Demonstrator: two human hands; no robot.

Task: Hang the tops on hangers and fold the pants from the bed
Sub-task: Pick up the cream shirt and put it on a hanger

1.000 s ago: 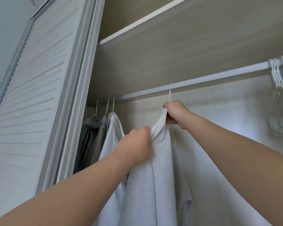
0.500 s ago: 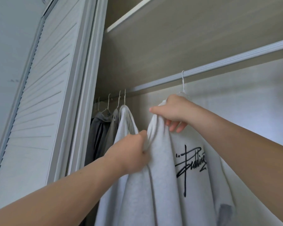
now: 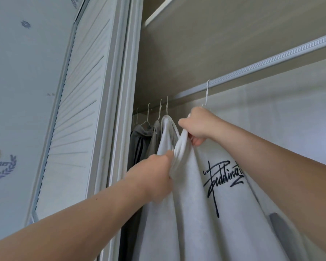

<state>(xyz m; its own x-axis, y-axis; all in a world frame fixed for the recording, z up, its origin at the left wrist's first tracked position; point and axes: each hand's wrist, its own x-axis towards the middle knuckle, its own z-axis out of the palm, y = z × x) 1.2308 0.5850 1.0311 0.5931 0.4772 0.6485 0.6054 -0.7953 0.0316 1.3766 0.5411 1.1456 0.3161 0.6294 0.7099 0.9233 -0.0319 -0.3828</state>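
I see a pale closet rail [image 3: 271, 59] under the wooden shelf [image 3: 215, 34]. One white hanger [image 3: 207, 93] hooks over it, carrying the white sweatshirt [image 3: 196, 213] with black script. Further left on the rail hang a white top [image 3: 167, 132], a grey top [image 3: 155, 136] and a dark striped top [image 3: 137, 146].

Both arms raised, extended; left hand [image 3: 155, 177] fisted on top [image 3: 192, 219]; right hand [image 3: 199, 126] higher, pinching it.
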